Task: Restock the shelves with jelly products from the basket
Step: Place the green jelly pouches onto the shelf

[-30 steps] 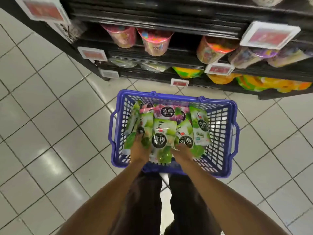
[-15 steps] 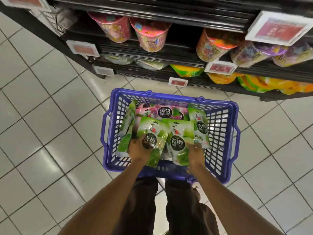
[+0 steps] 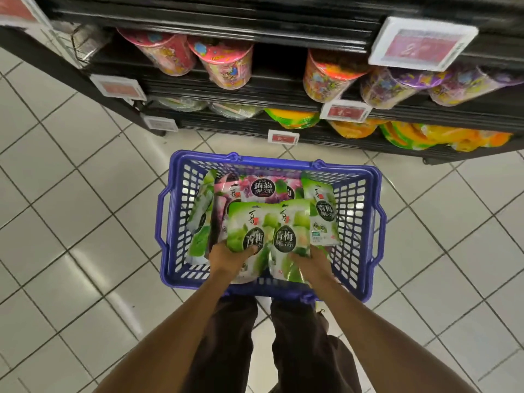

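A blue plastic basket (image 3: 351, 222) stands on the tiled floor in front of my feet, filled with jelly pouches. My left hand (image 3: 231, 258) grips the bottom of a green jelly pouch (image 3: 249, 225). My right hand (image 3: 310, 263) grips a second green jelly pouch (image 3: 292, 231) beside it; the two pouches overlap, raised above the pile. A pink grape jelly pouch (image 3: 263, 188) lies behind them, and more green pouches lean at the left side (image 3: 201, 222) and right side (image 3: 323, 214) of the basket.
Black shelves (image 3: 255, 86) run across the top, just beyond the basket. They hold colourful jelly tubs (image 3: 226, 63), yellow-green bags (image 3: 411, 134) on the lowest level and price tags (image 3: 422, 43). My legs (image 3: 297, 350) stand behind the basket. Grey floor tiles (image 3: 85, 222) lie left and right.
Both hands have lifted the two green pouches higher out of the pile and brought them side by side. The view has shifted slightly closer to the shelves.
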Tool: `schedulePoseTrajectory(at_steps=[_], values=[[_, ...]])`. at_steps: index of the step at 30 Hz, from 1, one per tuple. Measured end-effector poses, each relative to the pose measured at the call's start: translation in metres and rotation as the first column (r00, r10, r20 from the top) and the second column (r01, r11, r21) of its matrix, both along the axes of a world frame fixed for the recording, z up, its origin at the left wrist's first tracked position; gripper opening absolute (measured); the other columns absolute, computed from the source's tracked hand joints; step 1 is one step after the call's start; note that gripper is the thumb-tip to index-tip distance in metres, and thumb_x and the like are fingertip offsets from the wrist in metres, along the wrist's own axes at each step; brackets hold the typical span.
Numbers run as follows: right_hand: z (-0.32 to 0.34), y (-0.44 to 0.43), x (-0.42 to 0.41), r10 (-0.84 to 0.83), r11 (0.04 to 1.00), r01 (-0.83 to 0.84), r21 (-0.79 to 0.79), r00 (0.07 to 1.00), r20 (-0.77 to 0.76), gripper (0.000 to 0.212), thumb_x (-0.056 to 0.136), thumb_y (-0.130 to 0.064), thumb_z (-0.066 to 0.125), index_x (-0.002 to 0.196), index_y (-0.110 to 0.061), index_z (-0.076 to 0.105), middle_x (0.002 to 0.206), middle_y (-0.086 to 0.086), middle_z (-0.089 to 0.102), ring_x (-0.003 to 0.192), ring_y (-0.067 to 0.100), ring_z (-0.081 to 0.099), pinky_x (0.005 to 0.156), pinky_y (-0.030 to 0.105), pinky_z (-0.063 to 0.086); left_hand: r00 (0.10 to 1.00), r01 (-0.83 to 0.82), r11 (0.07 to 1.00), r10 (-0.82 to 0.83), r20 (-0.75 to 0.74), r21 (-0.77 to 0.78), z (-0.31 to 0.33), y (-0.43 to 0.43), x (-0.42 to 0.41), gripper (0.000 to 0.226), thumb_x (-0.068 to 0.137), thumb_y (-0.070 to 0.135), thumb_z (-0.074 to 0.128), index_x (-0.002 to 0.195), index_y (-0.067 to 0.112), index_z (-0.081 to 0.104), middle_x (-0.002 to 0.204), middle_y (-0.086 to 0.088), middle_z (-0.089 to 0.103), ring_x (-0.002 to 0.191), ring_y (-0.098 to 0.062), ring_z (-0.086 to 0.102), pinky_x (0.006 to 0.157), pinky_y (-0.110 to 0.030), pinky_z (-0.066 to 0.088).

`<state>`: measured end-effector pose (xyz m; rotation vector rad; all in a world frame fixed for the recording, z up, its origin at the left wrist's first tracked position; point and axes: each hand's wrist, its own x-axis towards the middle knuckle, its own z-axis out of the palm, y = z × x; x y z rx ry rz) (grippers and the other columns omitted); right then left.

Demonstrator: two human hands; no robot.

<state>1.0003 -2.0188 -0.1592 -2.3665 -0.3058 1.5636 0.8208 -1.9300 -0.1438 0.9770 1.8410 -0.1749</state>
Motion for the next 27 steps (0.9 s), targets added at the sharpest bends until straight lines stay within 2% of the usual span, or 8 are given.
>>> schedulePoseTrajectory(at_steps=[4,6,10,14,17,20,23,27], values=[[0.039,-0.001,0.022,-0.354,0.935,0.355,-0.008,0.93,-0.098,0.026,0.08,-0.016,0.076,0.104,-0.008,0.07,0.085,0.005,0.071,0.083,0.027,0.068,0.078,0.038,0.057,0.964,-0.209,0.978,0.209,0.167,-0.016,0.044,0.009,-0.007,0.037,0.068,0.021,0.089,0.098,0.018,0.069,0.099,-0.007,0.073,0.079,-0.018,0.069,0.076,-0.036,0.061],[0.073,-0.002,0.037,-0.463,0.882,0.471,0.019,0.873,-0.152,0.021,0.08,-0.014,0.076,0.099,-0.007,0.07,0.08,0.006,0.073,0.073,0.025,0.07,0.065,0.034,0.058,0.947,-0.247,0.968,0.248,0.206,-0.031,0.078,0.016,-0.004,0.048,0.072,0.029,0.085,0.113,0.01,0.068,0.106,-0.01,0.073,0.09,-0.027,0.07,0.086,-0.046,0.058],[0.159,0.004,0.063,-0.571,0.783,0.614,0.103,0.774,-0.274,0.021,0.085,-0.009,0.07,0.104,-0.001,0.066,0.084,0.015,0.067,0.073,0.03,0.065,0.072,0.042,0.055,0.893,-0.296,0.951,0.308,0.328,-0.086,0.161,0.036,0.012,0.031,0.078,0.037,0.079,0.103,0.025,0.064,0.112,-0.001,0.066,0.094,-0.016,0.064,0.079,-0.033,0.053],[0.269,0.02,0.079,-0.576,0.701,0.669,0.246,0.735,-0.357,0.004,0.09,-0.007,0.062,0.088,-0.005,0.065,0.066,0.003,0.068,0.066,0.023,0.062,0.062,0.031,0.055,0.863,-0.3,0.953,0.288,0.416,-0.038,0.267,0.063,0.036,0.05,0.079,0.044,0.076,0.12,0.022,0.056,0.112,-0.002,0.065,0.081,-0.006,0.063,0.072,-0.022,0.05],[0.356,0.032,0.08,-0.584,0.635,0.701,0.325,0.71,-0.393,0.03,0.09,-0.01,0.063,0.117,0.003,0.06,0.106,0.02,0.068,0.1,0.038,0.064,0.085,0.045,0.054,0.837,-0.197,0.98,0.177,0.518,-0.017,0.357,0.082,0.047,0.076,0.059,0.063,0.077,0.123,0.025,0.059,0.127,0.001,0.062,0.11,-0.018,0.058,0.102,-0.04,0.043],[0.438,0.039,0.077,-0.514,0.596,0.681,0.425,0.73,-0.451,0.059,0.075,-0.02,0.075,0.125,0.005,0.058,0.116,0.024,0.067,0.106,0.04,0.065,0.086,0.047,0.056,0.811,-0.128,0.99,0.075,0.58,0.05,0.446,0.098,0.05,0.057,0.06,0.058,0.08,0.097,0.028,0.048,0.095,0.014,0.056,0.088,-0.007,0.054,0.088,-0.031,0.039],[0.511,0.039,0.072,-0.425,0.544,0.642,0.541,0.766,-0.482,0.061,0.068,-0.015,0.074,0.124,0.005,0.059,0.111,0.019,0.071,0.097,0.035,0.069,0.07,0.04,0.059,0.76,-0.067,0.984,-0.056,0.647,0.163,0.525,0.107,0.049,0.032,0.056,0.038,0.085,0.081,0.024,0.071,0.087,0.007,0.075,0.078,-0.007,0.069,0.076,-0.026,0.051],[0.601,0.042,0.071,-0.302,0.443,0.573,0.69,0.82,-0.487,0.052,0.068,-0.002,0.071,0.12,-0.003,0.063,0.11,0.015,0.073,0.096,0.03,0.072,0.072,0.039,0.06,0.67,-0.084,0.944,-0.185,0.719,0.32,0.625,0.118,0.05,0.041,0.054,0.024,0.086,0.093,0.018,0.073,0.092,-0.004,0.078,0.087,-0.022,0.073,0.074,-0.034,0.058]])
